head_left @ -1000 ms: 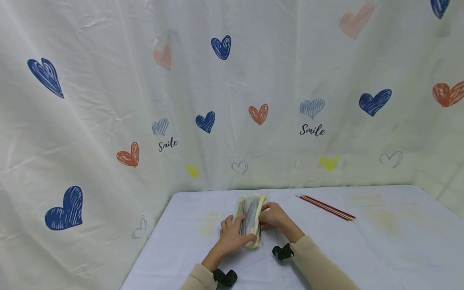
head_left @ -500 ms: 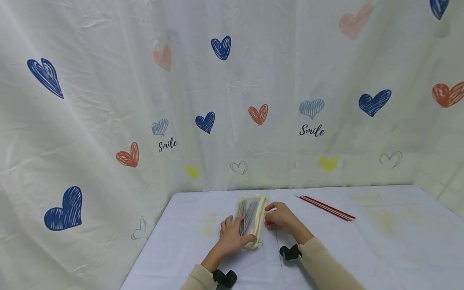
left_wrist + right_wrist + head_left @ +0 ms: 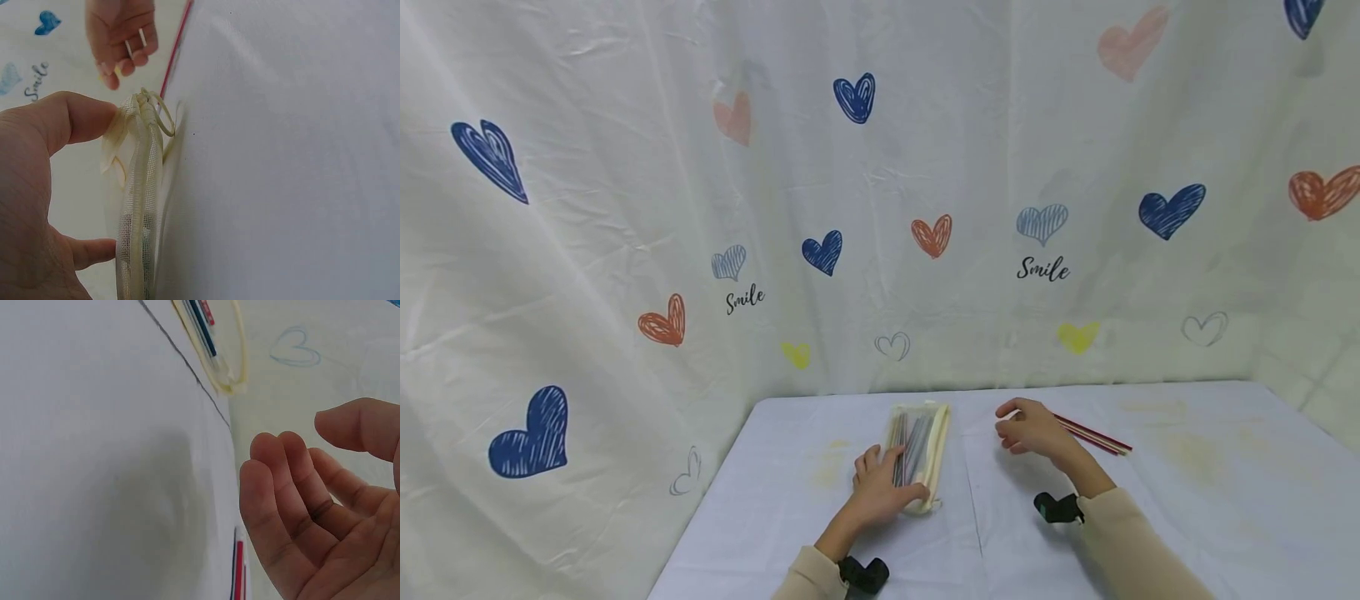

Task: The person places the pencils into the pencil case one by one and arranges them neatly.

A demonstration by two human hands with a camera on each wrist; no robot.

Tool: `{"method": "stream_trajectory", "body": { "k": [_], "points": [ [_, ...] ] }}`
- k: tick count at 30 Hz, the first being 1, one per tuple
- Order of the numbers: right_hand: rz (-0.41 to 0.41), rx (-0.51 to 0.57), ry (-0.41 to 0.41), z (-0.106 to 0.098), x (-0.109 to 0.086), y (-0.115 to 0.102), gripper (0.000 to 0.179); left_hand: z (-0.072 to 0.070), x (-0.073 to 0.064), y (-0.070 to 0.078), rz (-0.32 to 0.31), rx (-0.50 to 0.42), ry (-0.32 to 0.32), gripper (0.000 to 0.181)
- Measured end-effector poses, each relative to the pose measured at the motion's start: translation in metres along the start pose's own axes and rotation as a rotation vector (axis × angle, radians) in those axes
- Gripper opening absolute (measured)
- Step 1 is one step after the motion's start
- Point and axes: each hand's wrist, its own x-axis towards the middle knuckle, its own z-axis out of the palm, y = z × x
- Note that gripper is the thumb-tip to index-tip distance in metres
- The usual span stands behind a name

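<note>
My left hand rests on a flat, cream-edged, see-through mesh pouch that lies on the white cloth-covered table, just left of centre; my fingers are spread apart over it, with the thumb against its near edge. Through the mesh I can see slim dark and grey sticks lying lengthwise inside. My right hand is raised above the cloth, well apart from the pouch, its fingers loosely bent, the thumb away from them, holding nothing. Just beyond it, partly hidden by it, a few thin red and pale pencil-like rods lie aslant on the table. Behind everything hangs a white curtain printed with coloured hearts.
</note>
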Motion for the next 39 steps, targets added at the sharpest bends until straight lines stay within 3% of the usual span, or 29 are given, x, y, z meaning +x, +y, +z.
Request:
{"method": "stream_trajectory", "body": {
  "k": [5,12,19,23,39],
  "points": [
    [-0.065,-0.057,0.036,-0.026,-0.003,0.007,0.038,0.001,0.001,-0.002,0.003,0.007,0.003,0.090],
    [-0.088,-0.104,0.090,-0.051,-0.007,0.017,0.039,0.001,0.004,-0.004,0.012,0.017,0.007,0.090],
    [-0.096,-0.314,0.149,-0.070,-0.008,0.030,0.033,0.001,0.005,-0.005,0.016,0.021,0.013,0.090],
    [-0.119,-0.405,0.168,-0.077,-0.009,0.037,0.031,0.001,0.005,-0.004,0.012,0.020,0.008,0.090],
    [-0.084,-0.505,0.130,-0.087,-0.005,0.055,0.033,0.003,0.006,-0.006,0.008,0.019,0.012,0.089]
  ]
}}
